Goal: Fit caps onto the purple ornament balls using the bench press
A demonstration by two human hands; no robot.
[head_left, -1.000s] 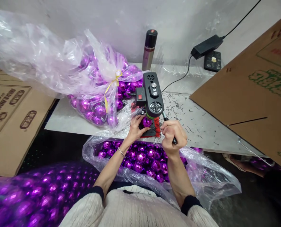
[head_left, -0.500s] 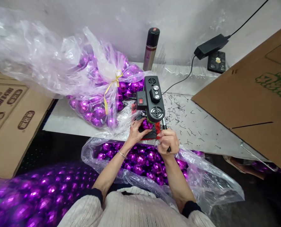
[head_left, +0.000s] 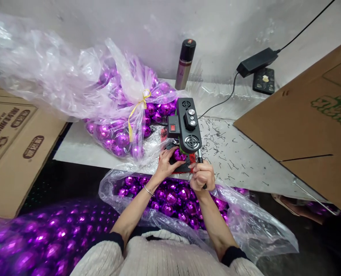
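A small black press machine (head_left: pixel 190 124) with a red switch stands on the white table (head_left: pixel 81 147). Under its head sits a shiny purple ball (head_left: pixel 179 155), pinched between the thumb and fingers of my left hand (head_left: pixel 167 163). My right hand (head_left: pixel 202 175) is wrapped round the machine's black lever handle (head_left: pixel 199 156), just right of the ball. Below both hands lies an open clear plastic bag (head_left: pixel 107 188) holding several purple faceted balls (head_left: pixel 171 197).
A tied clear bag of purple balls (head_left: pixel 120 138) lies left of the machine. Behind stands a spray can (head_left: pixel 185 63). A black power adapter (head_left: pixel 256 62), scattered dark pins (head_left: pixel 225 149), a cardboard box (head_left: pixel 308 115) at right and cardboard (head_left: pixel 23 153) at left surround the work area.
The whole view has shifted slightly, with the scene sitting a little lower. My left hand stays on the ball and my right hand stays on the lever, with little other visible change.
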